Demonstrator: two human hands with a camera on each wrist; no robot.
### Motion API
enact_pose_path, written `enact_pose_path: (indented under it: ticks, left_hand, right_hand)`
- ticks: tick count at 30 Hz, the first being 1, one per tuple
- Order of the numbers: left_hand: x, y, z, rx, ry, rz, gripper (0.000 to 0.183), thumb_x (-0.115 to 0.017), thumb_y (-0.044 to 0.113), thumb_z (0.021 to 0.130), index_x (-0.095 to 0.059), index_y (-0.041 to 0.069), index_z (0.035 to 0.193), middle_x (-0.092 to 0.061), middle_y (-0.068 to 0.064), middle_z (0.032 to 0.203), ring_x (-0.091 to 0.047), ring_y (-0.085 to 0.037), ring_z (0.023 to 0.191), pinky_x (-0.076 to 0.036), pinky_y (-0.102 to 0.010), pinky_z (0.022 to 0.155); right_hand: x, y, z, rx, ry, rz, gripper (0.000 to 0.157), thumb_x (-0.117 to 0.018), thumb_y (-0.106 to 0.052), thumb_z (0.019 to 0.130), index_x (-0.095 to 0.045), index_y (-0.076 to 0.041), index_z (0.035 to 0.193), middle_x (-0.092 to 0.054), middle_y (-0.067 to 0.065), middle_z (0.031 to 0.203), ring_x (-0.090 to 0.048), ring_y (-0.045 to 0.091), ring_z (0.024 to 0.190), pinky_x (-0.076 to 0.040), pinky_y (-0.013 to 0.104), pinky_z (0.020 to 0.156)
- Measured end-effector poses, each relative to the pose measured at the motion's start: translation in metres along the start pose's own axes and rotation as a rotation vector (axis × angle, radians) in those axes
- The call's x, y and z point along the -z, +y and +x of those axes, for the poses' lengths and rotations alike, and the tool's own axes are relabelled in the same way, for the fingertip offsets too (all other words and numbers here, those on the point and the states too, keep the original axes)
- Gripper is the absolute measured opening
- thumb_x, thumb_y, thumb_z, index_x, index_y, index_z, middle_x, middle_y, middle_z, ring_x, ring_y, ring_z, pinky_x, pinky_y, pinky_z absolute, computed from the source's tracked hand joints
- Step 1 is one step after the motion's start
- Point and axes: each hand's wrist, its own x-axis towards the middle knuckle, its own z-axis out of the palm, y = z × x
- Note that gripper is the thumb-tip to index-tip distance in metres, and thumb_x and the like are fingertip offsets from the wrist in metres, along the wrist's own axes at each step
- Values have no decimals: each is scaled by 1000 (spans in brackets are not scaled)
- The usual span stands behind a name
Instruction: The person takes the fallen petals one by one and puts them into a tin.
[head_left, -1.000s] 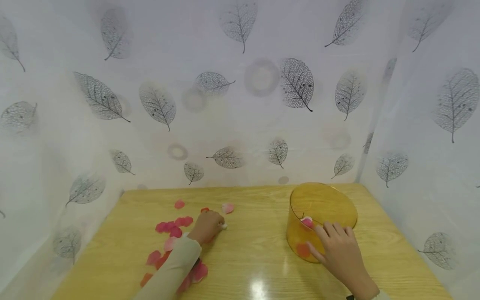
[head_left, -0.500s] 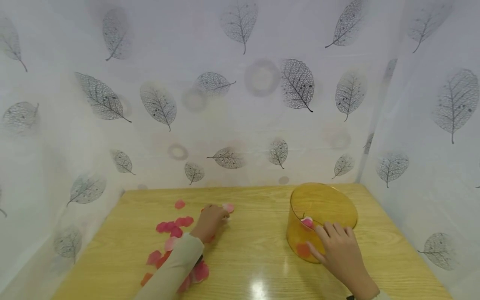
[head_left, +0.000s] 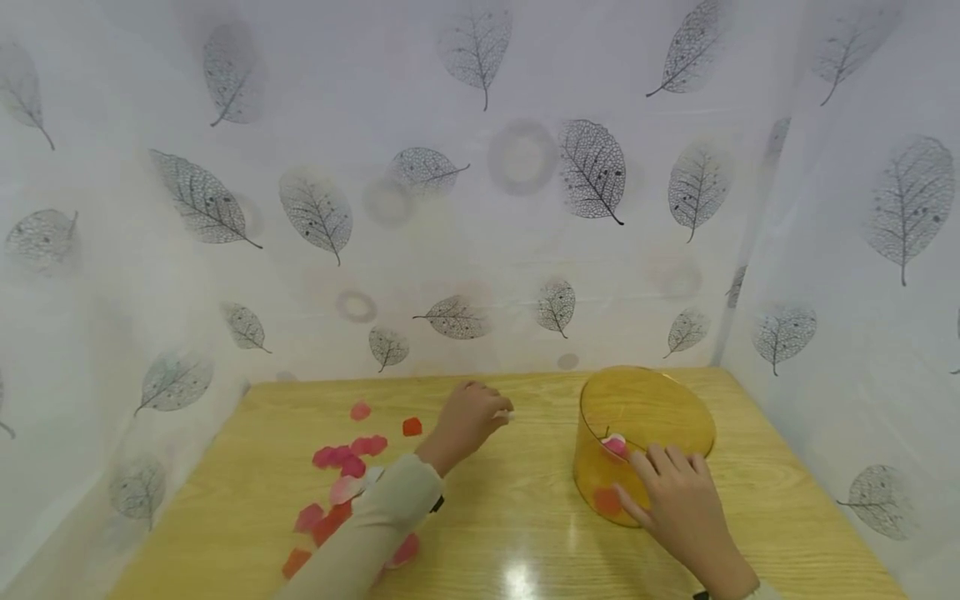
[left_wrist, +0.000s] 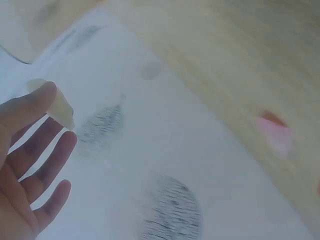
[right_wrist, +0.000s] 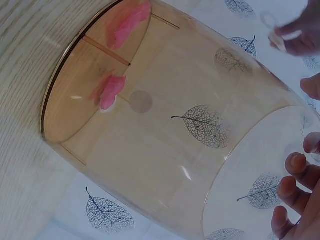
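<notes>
My left hand is raised over the middle of the table. It pinches a cream-white petal between thumb and fingers, and the other fingers spread loosely in the left wrist view. My right hand holds a transparent amber bucket at its near rim, thumb along the outside and fingers curled over the edge. Inside the bucket, pink petals show through the wall. Several pink and red petals lie scattered on the left of the table, some hidden beneath the left sleeve.
The pale wooden table is enclosed by white sheeting printed with grey leaves. A single red petal lies to the left of my left hand. The bucket stands on the right side of the table.
My left hand has moved right and away from the scattered petals, carrying the white petal and uncovering a red one. My right hand and the bucket stay in place.
</notes>
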Motion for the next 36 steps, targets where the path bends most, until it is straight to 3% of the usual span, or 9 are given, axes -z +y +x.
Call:
enact_pose_path:
  ticks: [8,11,16,22,32,36]
  left_hand:
    - [24,41,40,-128,115,26,15,-66,31,85,-71,25,98,-72,11,96,-65,-9,91,-46,-29,92]
    - [31,56,54,-150,121,30,15,-65,33,86,-71,26,98,-71,13,97,-64,-7,93,-45,-28,93]
    - [31,81,76,-157,41,47,18,-65,36,86,-70,29,102,-70,15,97,-63,-5,93,-44,-27,96]
    - [13,102,94,-142,-111,52,20,-65,39,85,-70,33,104,-70,19,99,-63,-3,93,-44,-27,96]
    - [-2,113,94,-151,-232,45,20,-64,41,86,-71,31,103,-70,16,95,-63,-2,83,-46,-23,83]
    - [-3,113,95,-134,-256,46,25,-62,46,86,-69,32,106,-70,16,98,-64,-3,86,-47,-24,86]
  right_hand:
    - [1,1,1,-1,7,-3,59,-21,-57,95,-51,-8,83,-48,7,68,-45,26,59,-28,34,54]
    - [1,1,1,-2,8,-3,60,-22,-57,95,-52,-8,82,-48,7,69,-45,26,60,-28,34,53]
    - [1,1,2,-3,4,-4,61,-22,-57,95,-53,-7,82,-49,8,69,-46,27,61,-29,35,53]
    - [0,0,1,-3,-1,7,63,-19,-58,96,-54,-6,84,-52,9,71,-48,28,63,-31,35,54]
    - [0,0,-1,-3,-1,2,62,-19,-57,96,-53,-7,83,-53,10,71,-49,28,63,-31,36,54]
    - [1,2,-1,-2,2,-7,62,-18,-57,96,-53,-7,82,-54,10,71,-49,28,62,-32,36,54]
